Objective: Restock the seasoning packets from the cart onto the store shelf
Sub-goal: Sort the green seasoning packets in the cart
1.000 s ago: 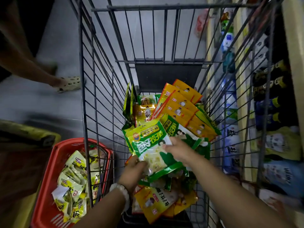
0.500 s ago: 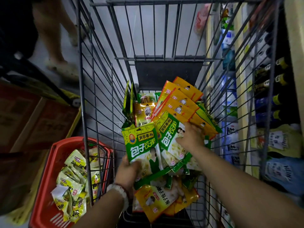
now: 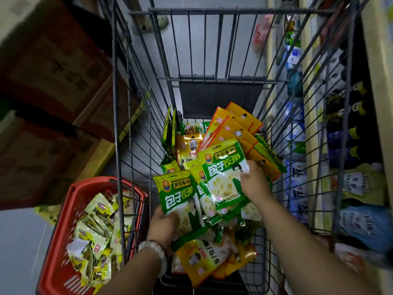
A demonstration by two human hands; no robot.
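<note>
Green seasoning packets [image 3: 223, 173] are gripped in both hands, left hand [image 3: 163, 225] and right hand [image 3: 254, 184], above the wire cart [image 3: 212, 96], where many packets are still heaped, none yet placed on the store shelf [image 3: 308, 128] alongside.

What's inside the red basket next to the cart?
The red basket holds a heap of pale yellow-green packets. They cover the bottom, so anything underneath them is hidden.
</note>
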